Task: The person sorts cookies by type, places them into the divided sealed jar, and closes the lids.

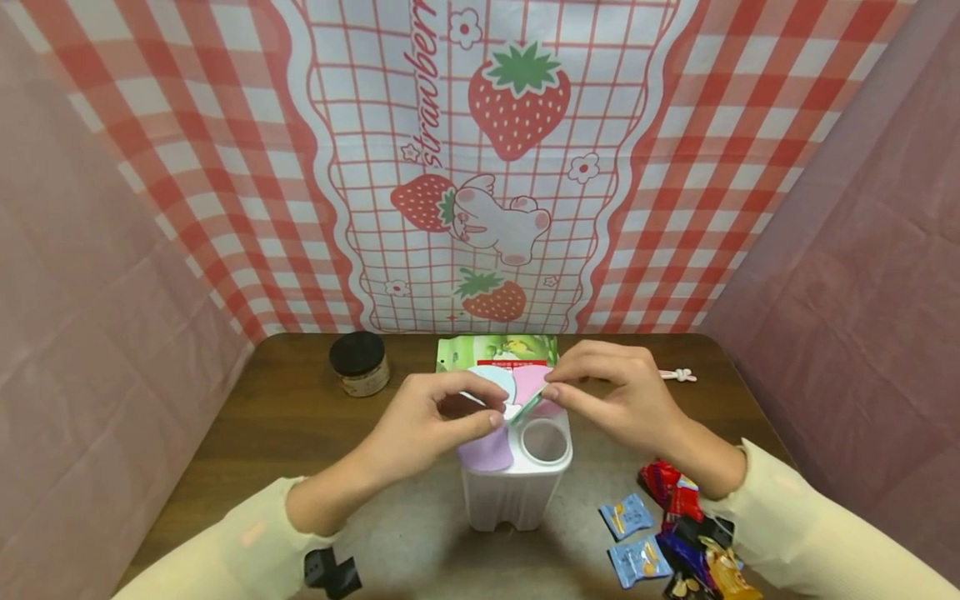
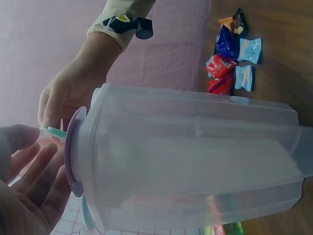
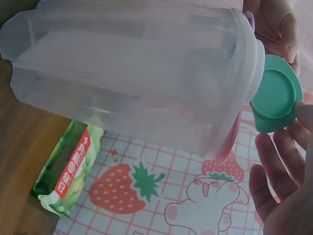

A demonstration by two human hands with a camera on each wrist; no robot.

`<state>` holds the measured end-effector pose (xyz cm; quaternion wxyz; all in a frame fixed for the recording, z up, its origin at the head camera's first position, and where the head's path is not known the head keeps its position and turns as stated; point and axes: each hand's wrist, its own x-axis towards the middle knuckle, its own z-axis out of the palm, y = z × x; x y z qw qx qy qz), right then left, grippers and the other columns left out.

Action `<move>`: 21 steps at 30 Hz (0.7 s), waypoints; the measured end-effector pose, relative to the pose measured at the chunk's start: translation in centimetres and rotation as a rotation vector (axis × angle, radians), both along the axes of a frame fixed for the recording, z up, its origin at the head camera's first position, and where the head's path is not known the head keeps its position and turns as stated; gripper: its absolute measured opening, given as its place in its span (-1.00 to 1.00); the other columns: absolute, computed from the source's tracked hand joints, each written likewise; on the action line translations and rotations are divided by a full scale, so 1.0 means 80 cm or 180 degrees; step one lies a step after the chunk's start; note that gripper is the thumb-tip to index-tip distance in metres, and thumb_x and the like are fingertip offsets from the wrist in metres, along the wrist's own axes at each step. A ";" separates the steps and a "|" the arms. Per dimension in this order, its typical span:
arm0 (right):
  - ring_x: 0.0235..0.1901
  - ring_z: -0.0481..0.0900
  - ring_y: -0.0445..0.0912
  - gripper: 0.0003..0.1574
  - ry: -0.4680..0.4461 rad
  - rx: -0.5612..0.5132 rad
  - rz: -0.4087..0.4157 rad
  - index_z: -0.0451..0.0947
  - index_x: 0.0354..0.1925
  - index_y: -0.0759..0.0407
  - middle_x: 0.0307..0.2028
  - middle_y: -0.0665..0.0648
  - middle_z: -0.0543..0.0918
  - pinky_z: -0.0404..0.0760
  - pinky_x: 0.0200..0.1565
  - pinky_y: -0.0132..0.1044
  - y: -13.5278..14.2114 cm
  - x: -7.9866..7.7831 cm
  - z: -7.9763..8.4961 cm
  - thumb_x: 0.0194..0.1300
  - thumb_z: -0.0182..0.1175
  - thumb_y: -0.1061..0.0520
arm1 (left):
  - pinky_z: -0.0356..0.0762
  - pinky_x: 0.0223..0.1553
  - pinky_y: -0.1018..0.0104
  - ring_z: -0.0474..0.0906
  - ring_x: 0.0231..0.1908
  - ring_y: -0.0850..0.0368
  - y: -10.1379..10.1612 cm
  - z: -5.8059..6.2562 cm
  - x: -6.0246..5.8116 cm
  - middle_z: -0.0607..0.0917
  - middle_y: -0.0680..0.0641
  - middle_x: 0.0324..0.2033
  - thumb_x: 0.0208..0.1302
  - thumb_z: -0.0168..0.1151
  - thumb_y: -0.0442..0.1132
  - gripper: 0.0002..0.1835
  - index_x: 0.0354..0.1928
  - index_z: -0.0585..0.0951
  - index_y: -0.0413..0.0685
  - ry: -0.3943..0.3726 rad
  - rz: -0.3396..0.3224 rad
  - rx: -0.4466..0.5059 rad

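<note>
A translucent white container (image 1: 513,500) stands upright, with colored flap lids on its top. Between thumb and fingers, my right hand (image 1: 630,400) pinches the edge of a green lid (image 3: 276,93), which is tilted up. Below it, a round opening (image 1: 545,442) lies uncovered. My left hand (image 1: 427,412) is over the near-left side of the top, fingers loosely bent, tips close to the green lid; whether they touch it I cannot tell. The purple lid (image 1: 483,454) is beneath that hand. Behind are a pale blue lid (image 1: 497,379) and a pink lid (image 1: 531,382), both down.
A green package (image 1: 480,346) lies behind the container, against the strawberry-print cloth (image 1: 517,117). To the left stands a black-lidded jar (image 1: 360,364). Several wrapped snacks, including blue packets (image 1: 639,560) and red ones (image 1: 660,481), lie at the front right. A small white item (image 1: 678,375) is at the back right.
</note>
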<state>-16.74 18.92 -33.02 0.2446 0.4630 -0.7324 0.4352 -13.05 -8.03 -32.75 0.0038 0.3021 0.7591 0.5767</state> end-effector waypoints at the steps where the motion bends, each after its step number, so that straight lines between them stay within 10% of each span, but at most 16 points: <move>1: -0.33 0.69 -0.19 -0.67 0.0003 0.0001 0.0008 0.78 -0.24 0.06 -0.30 0.03 0.78 0.65 -0.32 -0.42 0.000 0.000 0.001 0.04 0.50 0.39 | 0.77 -0.12 0.26 0.78 -0.18 0.16 0.001 0.000 0.000 0.82 -0.01 -0.20 0.25 0.45 -0.30 -0.77 -0.06 0.76 -0.15 -0.0013 -0.0017 -0.0008; 7: -0.36 0.67 -0.22 -0.95 -0.0017 0.0021 0.0005 0.78 -0.27 0.09 -0.31 0.02 0.78 0.60 -0.39 -0.50 -0.002 -0.002 0.003 0.28 0.45 0.14 | 0.78 -0.17 0.26 0.79 -0.20 0.18 0.006 -0.001 -0.002 0.82 -0.02 -0.21 0.22 0.48 -0.30 -0.80 -0.10 0.77 -0.10 -0.0061 -0.0090 -0.0045; 21: -0.32 0.65 -0.24 -0.74 -0.0100 0.0241 -0.0021 0.76 -0.20 -0.01 -0.25 -0.06 0.77 0.58 -0.35 -0.49 0.000 -0.002 0.009 0.17 0.47 0.30 | 0.74 -0.30 0.30 0.75 -0.29 0.26 0.009 -0.003 -0.003 0.82 0.04 -0.29 0.21 0.49 -0.28 -0.87 -0.20 0.78 0.00 0.0096 0.0012 -0.0209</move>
